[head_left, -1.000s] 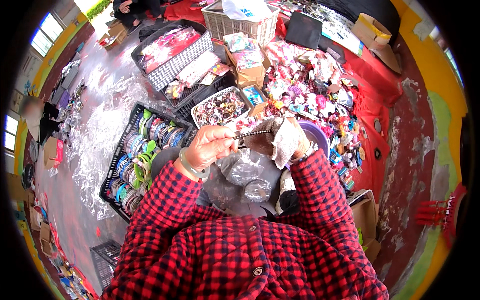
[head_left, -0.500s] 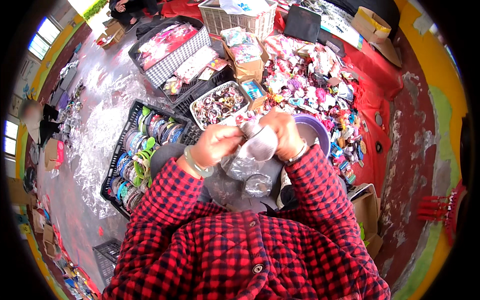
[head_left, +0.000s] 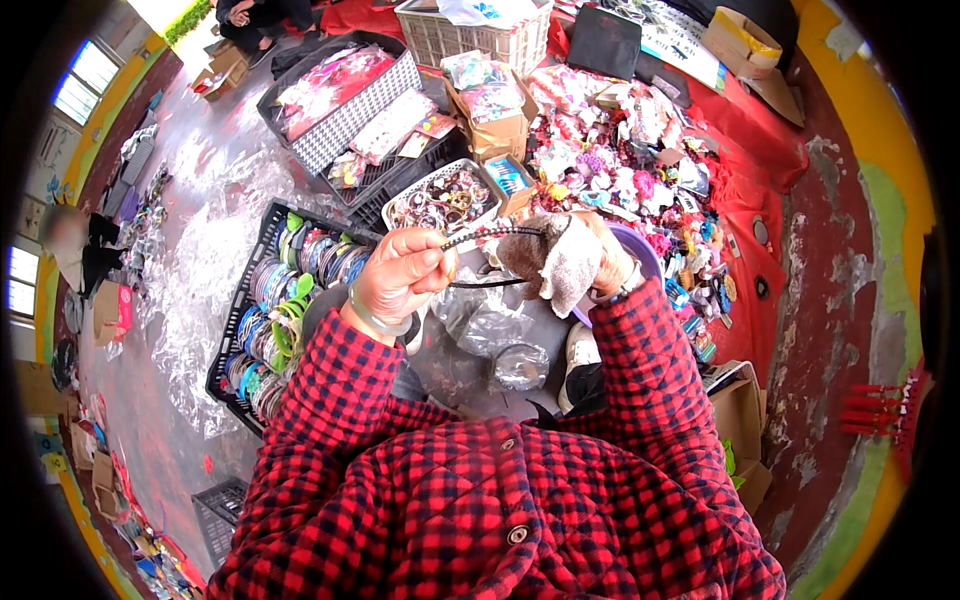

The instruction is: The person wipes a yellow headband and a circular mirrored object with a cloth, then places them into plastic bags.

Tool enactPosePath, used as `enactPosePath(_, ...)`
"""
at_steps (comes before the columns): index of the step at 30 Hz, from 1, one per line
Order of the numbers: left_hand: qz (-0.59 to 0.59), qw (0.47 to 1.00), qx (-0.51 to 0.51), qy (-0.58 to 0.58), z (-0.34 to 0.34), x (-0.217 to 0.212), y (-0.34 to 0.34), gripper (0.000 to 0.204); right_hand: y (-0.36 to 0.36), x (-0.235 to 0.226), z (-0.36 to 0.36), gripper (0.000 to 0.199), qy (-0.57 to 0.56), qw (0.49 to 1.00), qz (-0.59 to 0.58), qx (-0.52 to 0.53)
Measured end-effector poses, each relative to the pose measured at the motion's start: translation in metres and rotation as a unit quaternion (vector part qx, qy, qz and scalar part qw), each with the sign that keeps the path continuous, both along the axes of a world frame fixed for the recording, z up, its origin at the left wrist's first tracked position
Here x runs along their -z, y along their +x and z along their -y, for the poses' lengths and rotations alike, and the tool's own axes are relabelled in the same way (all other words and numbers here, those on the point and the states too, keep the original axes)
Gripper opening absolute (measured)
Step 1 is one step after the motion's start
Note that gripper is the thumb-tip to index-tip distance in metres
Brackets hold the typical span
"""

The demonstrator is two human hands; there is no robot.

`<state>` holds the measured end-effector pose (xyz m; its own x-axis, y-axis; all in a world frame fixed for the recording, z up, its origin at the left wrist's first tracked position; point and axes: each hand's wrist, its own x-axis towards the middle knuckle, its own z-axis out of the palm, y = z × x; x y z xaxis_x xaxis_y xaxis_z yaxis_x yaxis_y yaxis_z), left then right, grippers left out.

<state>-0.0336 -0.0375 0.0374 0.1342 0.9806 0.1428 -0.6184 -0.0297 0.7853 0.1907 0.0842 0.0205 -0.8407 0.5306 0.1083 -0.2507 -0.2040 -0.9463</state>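
Observation:
My left hand (head_left: 402, 278) pinches one end of a thin black hairband (head_left: 492, 233) with a beaded or braided surface. The band curves across to my right hand (head_left: 612, 262), which grips a grey-brown cloth (head_left: 562, 262). That cloth is folded over the band's far side and hides part of it. Just beyond my right hand is a purple basin (head_left: 643, 248), partly covered by the hand and cloth. Below the band, clear plastic wrapping (head_left: 490, 325) lies between my legs, with a clear round bundle (head_left: 520, 367) at its near end.
Left of my knees stands a black crate (head_left: 222, 365) packed with colourful hairbands. Ahead are a white basket (head_left: 497, 208) of hair ties, a carton (head_left: 500, 140) and a large pile of hair ornaments (head_left: 620, 165). Plastic sheeting (head_left: 195, 300) covers floor at left; a person sits at far left.
My hands have moved apart, the left to the left and the right to the right. The black hairband now shows between them, and the cloth has shifted right with my right hand.

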Motion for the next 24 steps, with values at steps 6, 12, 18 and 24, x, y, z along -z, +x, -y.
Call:
enactPosePath(6, -0.116, 0.991, 0.043, -0.042, -0.001, -0.006, 0.003, 0.013, -0.003, -0.015, 0.006, 0.01, 0.029, 0.998, 0.059, 0.013)
enactPosePath(12, -0.367, 0.926, -0.013, 0.083, -0.014, 0.003, 0.024, 0.021, -0.026, -0.018, 0.027, 0.014, 0.491, 0.85, 0.169, 0.085)
enactPosePath(18, -0.173, 0.982, 0.065, -0.041, -0.017, 0.006, 0.022, 0.02, -0.019, 0.002, 0.019, 0.018, 0.156, 0.964, 0.057, 0.206)
enactPosePath(24, -0.018, 0.997, 0.045, -0.066, -0.012, 0.009, 0.02, 0.024, -0.004, 0.013, -0.003, 0.033, 0.062, 0.961, -0.053, 0.263)
